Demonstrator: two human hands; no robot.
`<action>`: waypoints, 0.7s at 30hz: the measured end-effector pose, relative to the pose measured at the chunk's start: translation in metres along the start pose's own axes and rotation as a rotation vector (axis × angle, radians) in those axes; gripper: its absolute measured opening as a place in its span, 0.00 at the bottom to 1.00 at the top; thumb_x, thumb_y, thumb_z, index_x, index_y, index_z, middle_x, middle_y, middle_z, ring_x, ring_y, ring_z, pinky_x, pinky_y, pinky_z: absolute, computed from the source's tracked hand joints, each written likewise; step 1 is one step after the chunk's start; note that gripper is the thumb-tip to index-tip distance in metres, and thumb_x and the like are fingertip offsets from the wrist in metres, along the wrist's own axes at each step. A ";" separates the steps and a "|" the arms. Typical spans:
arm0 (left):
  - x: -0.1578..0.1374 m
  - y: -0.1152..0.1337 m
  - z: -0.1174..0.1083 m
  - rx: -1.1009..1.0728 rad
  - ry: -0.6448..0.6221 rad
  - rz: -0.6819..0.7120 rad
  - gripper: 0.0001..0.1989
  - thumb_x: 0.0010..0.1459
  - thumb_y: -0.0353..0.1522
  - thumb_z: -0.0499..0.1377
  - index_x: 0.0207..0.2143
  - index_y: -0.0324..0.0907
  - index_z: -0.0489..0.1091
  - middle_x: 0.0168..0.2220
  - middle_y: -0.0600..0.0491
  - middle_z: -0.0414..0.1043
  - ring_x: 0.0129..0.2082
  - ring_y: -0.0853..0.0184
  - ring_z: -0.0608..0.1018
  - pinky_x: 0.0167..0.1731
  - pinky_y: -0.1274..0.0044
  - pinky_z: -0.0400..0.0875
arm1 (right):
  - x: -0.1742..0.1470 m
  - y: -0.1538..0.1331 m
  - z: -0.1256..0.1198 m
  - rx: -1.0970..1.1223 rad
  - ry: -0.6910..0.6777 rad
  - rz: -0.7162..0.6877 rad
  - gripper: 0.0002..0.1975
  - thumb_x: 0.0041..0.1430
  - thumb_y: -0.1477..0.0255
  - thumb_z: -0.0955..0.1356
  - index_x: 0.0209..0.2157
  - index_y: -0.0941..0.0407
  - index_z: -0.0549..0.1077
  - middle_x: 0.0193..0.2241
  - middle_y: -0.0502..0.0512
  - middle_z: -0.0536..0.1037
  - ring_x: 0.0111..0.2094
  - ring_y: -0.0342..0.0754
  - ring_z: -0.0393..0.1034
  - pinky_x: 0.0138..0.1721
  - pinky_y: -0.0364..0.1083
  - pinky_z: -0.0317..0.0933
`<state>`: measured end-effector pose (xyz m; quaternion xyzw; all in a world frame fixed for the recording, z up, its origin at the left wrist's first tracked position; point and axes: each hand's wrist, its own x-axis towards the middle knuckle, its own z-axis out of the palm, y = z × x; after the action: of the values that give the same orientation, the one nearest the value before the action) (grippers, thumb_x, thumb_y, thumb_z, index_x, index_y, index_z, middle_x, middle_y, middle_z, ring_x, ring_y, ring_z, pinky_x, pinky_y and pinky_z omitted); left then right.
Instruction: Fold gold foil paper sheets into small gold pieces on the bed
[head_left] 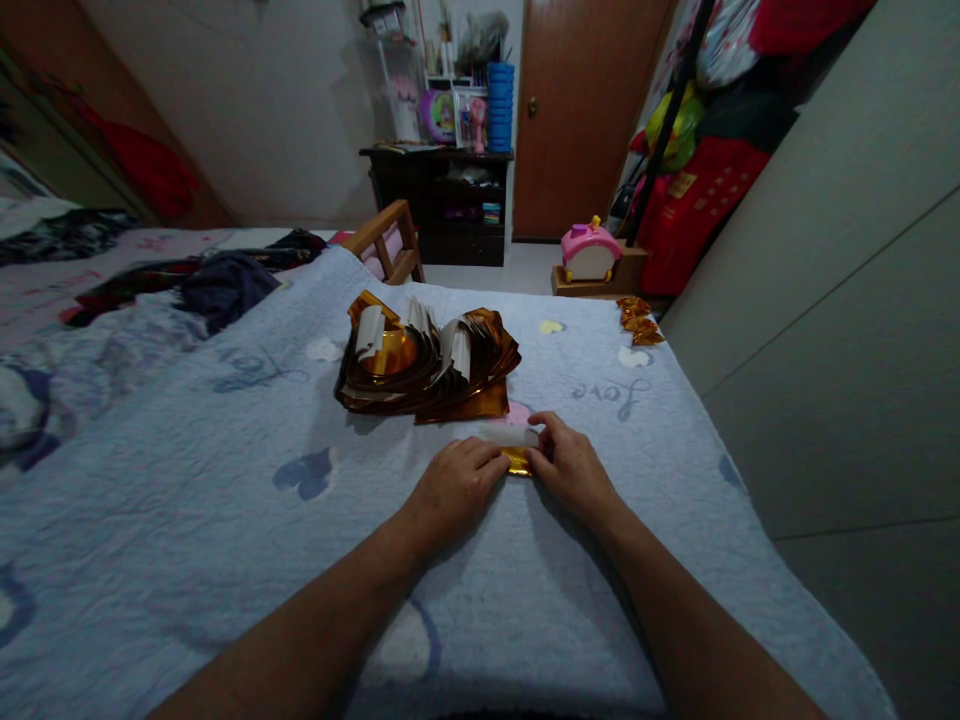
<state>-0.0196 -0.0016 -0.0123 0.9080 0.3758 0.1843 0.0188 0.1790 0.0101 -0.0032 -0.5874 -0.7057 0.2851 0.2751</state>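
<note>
A sheet of gold foil paper (517, 461) with a white back lies on the blue bedspread (480, 560), partly rolled or folded over. My left hand (463, 482) presses on its left part, fingers together, and covers that end. At the right end my right hand (568, 465) grips the sheet, thumb on the gold side and index finger at the white far edge. Just beyond my hands sits a big loose stack of gold foil sheets (397, 385), curled over so that some white backs show.
Several folded gold foil pieces (640, 322) lie at the bed's far right corner. Rumpled dark clothes (225, 290) are at the left. A pale cabinet (840, 330) borders the right side. Past the bed stand a wooden chair (386, 245) and a pink toy (590, 250).
</note>
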 end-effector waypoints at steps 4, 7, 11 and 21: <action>-0.002 -0.002 0.002 0.015 0.033 0.028 0.07 0.66 0.27 0.58 0.44 0.41 0.74 0.43 0.48 0.78 0.42 0.60 0.77 0.41 0.68 0.72 | -0.001 -0.001 -0.002 -0.018 -0.012 -0.003 0.14 0.57 0.78 0.65 0.45 0.57 0.72 0.26 0.49 0.74 0.27 0.46 0.67 0.31 0.44 0.56; -0.001 -0.002 0.001 0.045 0.028 0.034 0.06 0.65 0.27 0.59 0.44 0.41 0.74 0.42 0.49 0.79 0.41 0.60 0.78 0.39 0.70 0.72 | -0.002 -0.002 -0.004 -0.001 -0.015 0.002 0.13 0.57 0.78 0.64 0.44 0.57 0.73 0.24 0.49 0.74 0.26 0.46 0.68 0.31 0.44 0.55; 0.000 -0.001 -0.002 0.102 0.052 0.034 0.06 0.65 0.27 0.59 0.42 0.41 0.75 0.39 0.50 0.80 0.39 0.61 0.78 0.39 0.69 0.69 | -0.003 -0.002 -0.005 0.034 -0.045 0.016 0.11 0.59 0.76 0.64 0.43 0.57 0.74 0.21 0.47 0.73 0.23 0.45 0.66 0.29 0.44 0.55; -0.001 -0.008 0.001 0.047 0.157 0.016 0.08 0.65 0.26 0.58 0.39 0.41 0.77 0.36 0.51 0.82 0.37 0.61 0.79 0.36 0.71 0.72 | -0.006 0.008 -0.016 0.003 0.007 -0.276 0.16 0.52 0.83 0.63 0.41 0.55 0.74 0.40 0.57 0.75 0.44 0.52 0.67 0.48 0.51 0.60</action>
<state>-0.0252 0.0031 -0.0152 0.8939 0.3732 0.2461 -0.0332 0.1966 0.0067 0.0013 -0.4855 -0.7784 0.2436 0.3148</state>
